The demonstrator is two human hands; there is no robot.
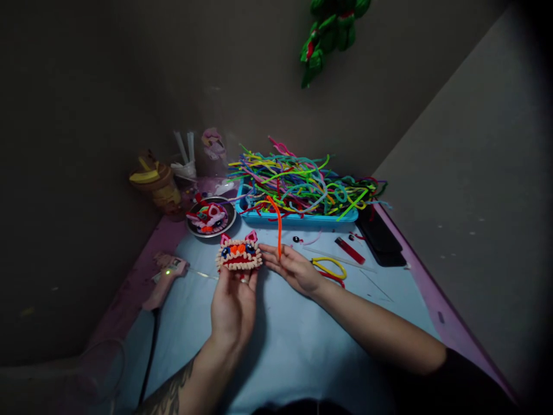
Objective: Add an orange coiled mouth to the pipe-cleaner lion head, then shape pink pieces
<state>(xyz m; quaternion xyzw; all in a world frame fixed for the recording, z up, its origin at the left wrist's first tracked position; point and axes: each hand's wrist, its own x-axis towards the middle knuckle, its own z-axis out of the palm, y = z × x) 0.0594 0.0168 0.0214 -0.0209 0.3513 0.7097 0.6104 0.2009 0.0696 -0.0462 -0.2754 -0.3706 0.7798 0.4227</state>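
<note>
My left hand (233,305) grips a small pipe-cleaner animal face (239,253) with pink ears, blue eyes, an orange middle and a red mouth edged in cream loops, holding it upright from below. Just right of it, my right hand (294,268) pinches an orange pipe cleaner (279,227) that rises from the fingers and bends over toward the tray. The fingertips of that hand nearly touch the face's right side.
A blue tray (298,216) heaped with several coloured pipe cleaners stands behind. A round dish (211,218) of craft pieces, a pink glue gun (166,276), yellow-handled scissors (330,266), a red lighter (349,250), a black phone (380,236) and a brown cup (158,184) lie around. A green figure (328,34) hangs above.
</note>
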